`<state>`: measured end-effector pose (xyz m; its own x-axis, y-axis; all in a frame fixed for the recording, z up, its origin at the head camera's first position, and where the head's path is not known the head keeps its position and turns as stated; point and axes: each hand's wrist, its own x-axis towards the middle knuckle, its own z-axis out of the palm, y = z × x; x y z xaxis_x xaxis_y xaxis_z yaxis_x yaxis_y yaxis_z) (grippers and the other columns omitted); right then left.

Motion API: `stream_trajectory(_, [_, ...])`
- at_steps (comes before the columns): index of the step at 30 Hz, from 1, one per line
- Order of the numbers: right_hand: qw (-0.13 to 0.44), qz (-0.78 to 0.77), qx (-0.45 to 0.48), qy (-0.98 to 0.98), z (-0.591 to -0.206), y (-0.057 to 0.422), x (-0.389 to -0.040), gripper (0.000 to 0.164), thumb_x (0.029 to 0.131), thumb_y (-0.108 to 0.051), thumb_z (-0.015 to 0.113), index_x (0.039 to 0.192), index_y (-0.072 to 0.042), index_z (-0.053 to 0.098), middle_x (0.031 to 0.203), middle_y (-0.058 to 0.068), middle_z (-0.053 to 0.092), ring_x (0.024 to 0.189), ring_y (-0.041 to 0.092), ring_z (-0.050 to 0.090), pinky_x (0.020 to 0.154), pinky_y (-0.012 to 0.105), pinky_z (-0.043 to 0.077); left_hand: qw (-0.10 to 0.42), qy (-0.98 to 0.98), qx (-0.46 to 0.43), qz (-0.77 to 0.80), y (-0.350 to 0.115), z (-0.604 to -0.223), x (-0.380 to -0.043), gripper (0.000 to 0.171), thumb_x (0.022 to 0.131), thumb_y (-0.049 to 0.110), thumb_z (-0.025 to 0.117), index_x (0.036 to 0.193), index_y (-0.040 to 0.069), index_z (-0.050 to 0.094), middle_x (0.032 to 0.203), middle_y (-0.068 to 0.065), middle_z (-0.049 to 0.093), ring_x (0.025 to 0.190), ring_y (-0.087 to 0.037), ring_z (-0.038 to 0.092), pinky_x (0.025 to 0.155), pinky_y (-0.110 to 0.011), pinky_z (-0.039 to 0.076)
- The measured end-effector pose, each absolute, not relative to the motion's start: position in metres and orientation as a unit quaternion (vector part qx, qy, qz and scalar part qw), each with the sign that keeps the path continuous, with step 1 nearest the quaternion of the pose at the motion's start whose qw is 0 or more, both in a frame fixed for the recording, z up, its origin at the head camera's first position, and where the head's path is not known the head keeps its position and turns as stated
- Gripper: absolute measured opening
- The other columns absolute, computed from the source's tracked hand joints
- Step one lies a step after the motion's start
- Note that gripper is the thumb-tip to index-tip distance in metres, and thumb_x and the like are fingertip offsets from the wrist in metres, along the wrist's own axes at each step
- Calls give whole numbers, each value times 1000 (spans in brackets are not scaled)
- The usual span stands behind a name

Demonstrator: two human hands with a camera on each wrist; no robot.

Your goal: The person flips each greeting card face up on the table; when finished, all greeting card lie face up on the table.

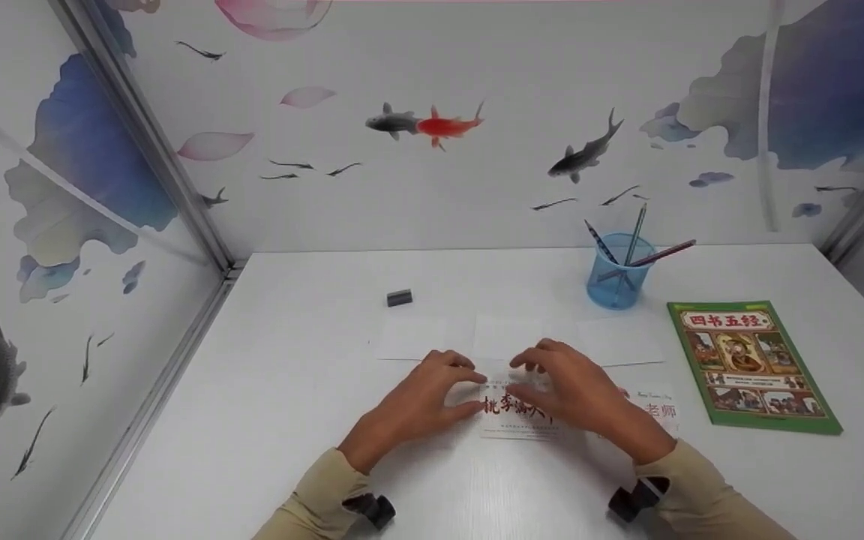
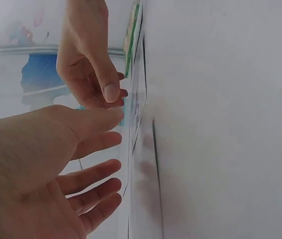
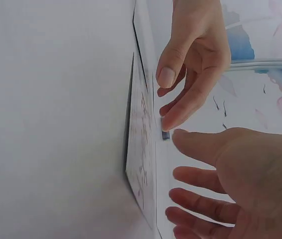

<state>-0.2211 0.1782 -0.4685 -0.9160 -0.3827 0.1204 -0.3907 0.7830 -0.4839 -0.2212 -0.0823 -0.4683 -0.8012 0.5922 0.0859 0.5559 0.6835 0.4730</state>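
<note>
A white card with red Chinese characters (image 1: pixel 518 429) lies on the table in front of the person, partly covered by both hands in the head view. At its left edge, my left hand (image 1: pixel 432 396) has its fingers loosely bent, with nothing held. My right hand (image 1: pixel 571 390) is over the card's right part, fingers relaxed and apart. In the right wrist view the card (image 3: pixel 140 149) lies beyond the spread fingertips of the right hand (image 3: pixel 245 174). The left wrist view shows the left hand (image 2: pixel 46 164) with separated fingers and an empty palm.
Another printed card (image 1: pixel 661 411) lies partly behind the right forearm. Blank white sheets (image 1: pixel 421 337) lie in a row beyond the hands. Farther back are a dark eraser (image 1: pixel 399 298) and a blue pencil cup (image 1: pixel 616 289) holding several pencils. A green-edged book (image 1: pixel 754 367) lies at right.
</note>
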Motion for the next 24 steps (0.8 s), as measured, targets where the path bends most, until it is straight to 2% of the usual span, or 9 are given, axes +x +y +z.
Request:
stream_trajectory(6, [10,256,275,-927,-467,138,-216,41,96,-38,84,129,-15,76,120,5,73,110,24,69,95,49,60,30,913,297,279,-116,-468,-223,33,103,27,76,132,10,77,137,-8,71,133,-28,61,116,-50,51])
stream_trajectory(12, [-32,221,327,-918,-468,106,-213,55,94,-40,85,140,-14,69,141,7,69,131,30,63,109,57,53,37,911,284,297,-143,-471,-222,37,104,27,76,136,10,75,137,-10,70,135,-32,59,117,-55,50])
stream_trajectory(16, [-77,205,335,-916,-468,91,-213,65,94,-44,84,149,-15,63,154,8,62,146,32,53,119,63,44,85,911,285,286,-159,-466,-221,52,101,42,78,144,13,70,150,-12,60,145,-35,51,120,-59,46])
stream_trajectory(19, [-97,199,334,-916,-468,85,-213,69,94,-45,83,153,-17,61,160,9,58,151,33,49,122,65,40,127,913,289,258,-168,-462,-220,71,93,53,84,151,19,64,160,-13,49,151,-35,42,122,-60,44])
stream_trajectory(21, [-100,197,331,-917,-468,84,-212,68,94,-44,84,152,-17,62,160,10,58,151,33,50,121,65,40,138,916,290,239,-172,-461,-220,80,87,54,89,154,19,61,160,-12,47,151,-33,41,122,-58,44])
stream_trajectory(24, [-103,199,328,-918,-468,85,-213,63,93,-42,85,148,-18,66,158,9,60,151,32,51,119,64,41,131,922,288,224,-173,-460,-218,84,83,51,93,154,17,61,153,-9,51,144,-29,45,120,-54,47])
